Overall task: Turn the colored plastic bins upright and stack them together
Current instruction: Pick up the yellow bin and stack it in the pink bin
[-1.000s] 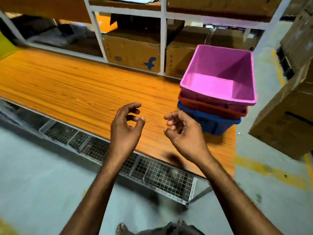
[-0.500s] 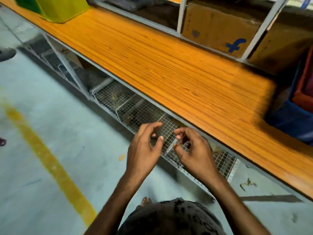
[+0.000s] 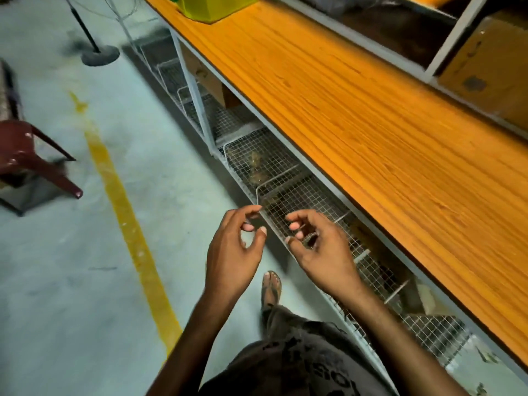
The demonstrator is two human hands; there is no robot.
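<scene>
A yellow-green plastic bin [image 3: 211, 5] stands on the far end of the long orange wooden table [image 3: 371, 132], cut off by the top edge of the view. My left hand [image 3: 234, 252] and my right hand [image 3: 323, 250] hover side by side in front of me, off the table's near edge, above the floor and the wire racks. Both hands hold nothing, with the fingers loosely curled and apart. The stack of pink, red and blue bins is out of view.
Wire mesh baskets [image 3: 288, 192] run under the table. Cardboard boxes [image 3: 485, 70] fill the white shelf behind it. A yellow line [image 3: 123, 212] crosses the grey floor. A dark red plastic chair [image 3: 25, 155] and a round stand base [image 3: 100, 57] stand at the left.
The view has swung left, away from the stacked bins and along the table toward the yellow-green bin. My hands stay empty and have come off the table over the floor.
</scene>
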